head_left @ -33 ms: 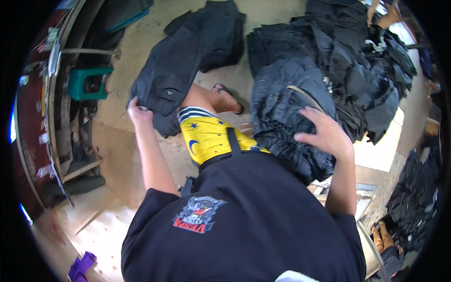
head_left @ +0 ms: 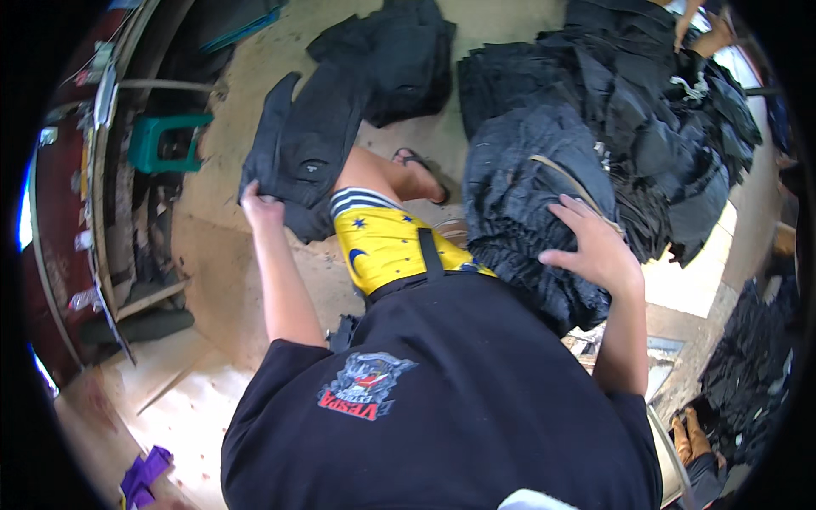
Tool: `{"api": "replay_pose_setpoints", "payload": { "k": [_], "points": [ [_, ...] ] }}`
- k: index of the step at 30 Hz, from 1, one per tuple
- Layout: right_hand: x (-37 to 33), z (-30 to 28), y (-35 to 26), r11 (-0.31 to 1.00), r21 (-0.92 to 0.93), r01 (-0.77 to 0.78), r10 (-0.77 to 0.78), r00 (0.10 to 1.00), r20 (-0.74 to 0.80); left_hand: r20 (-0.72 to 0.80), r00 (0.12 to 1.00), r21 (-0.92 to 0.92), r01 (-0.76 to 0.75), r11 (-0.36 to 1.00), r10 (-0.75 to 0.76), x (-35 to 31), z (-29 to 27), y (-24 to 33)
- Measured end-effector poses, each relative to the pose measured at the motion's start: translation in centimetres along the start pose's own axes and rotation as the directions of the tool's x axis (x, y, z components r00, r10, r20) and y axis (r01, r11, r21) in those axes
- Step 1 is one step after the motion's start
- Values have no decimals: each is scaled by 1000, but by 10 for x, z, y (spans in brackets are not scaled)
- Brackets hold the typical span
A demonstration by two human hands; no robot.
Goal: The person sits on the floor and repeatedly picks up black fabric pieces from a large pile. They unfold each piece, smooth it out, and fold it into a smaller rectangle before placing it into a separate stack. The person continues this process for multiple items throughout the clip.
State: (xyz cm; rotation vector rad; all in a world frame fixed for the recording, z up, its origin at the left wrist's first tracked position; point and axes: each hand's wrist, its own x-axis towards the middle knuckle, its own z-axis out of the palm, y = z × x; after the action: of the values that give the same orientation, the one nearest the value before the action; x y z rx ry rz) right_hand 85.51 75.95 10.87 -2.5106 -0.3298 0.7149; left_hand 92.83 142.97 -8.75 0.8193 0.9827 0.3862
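My left hand [head_left: 262,206] pinches the near left edge of a dark garment [head_left: 319,127], which lies over my leg. A small pale mark shows near its lower end, and a narrow flap stands out along its left side. Beyond it another dark garment [head_left: 412,72] rests on the floor. My right hand [head_left: 595,252], fingers spread, is at a crumpled bundle of dark grey cloth [head_left: 531,178] tied with a tan band [head_left: 552,168]. Whether the palm presses on the bundle cannot be made out.
A large heap of dark cloth [head_left: 633,102] fills the far right, with another person's hand [head_left: 712,36] at its edge. To the left are a green plastic stool [head_left: 153,144] and a wooden frame [head_left: 149,299]. More dark cloth [head_left: 748,365] lies at the right, a purple cloth [head_left: 146,476] lower left.
The garment's left side has shifted, so a narrow flap now stands out from it. My left hand keeps its pinch. The whole view has moved slightly; my right hand stays spread at the bundle.
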Motion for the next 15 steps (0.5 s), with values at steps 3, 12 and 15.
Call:
{"api": "replay_pose_setpoints", "payload": {
  "k": [3,12,15],
  "points": [
    [-2,13,-7,996,-54,-72,74,997,31,-194,956,-68,209,976,-218,45,-127,-40],
    [18,-18,-4,965,196,-173,218,947,-237,-126,974,572,-82,816,187,-39,-58,-127],
    [36,-34,-8,929,359,91,80,897,-435,391,798,458,-602,655,460,-105,54,-131]
  ]
}}
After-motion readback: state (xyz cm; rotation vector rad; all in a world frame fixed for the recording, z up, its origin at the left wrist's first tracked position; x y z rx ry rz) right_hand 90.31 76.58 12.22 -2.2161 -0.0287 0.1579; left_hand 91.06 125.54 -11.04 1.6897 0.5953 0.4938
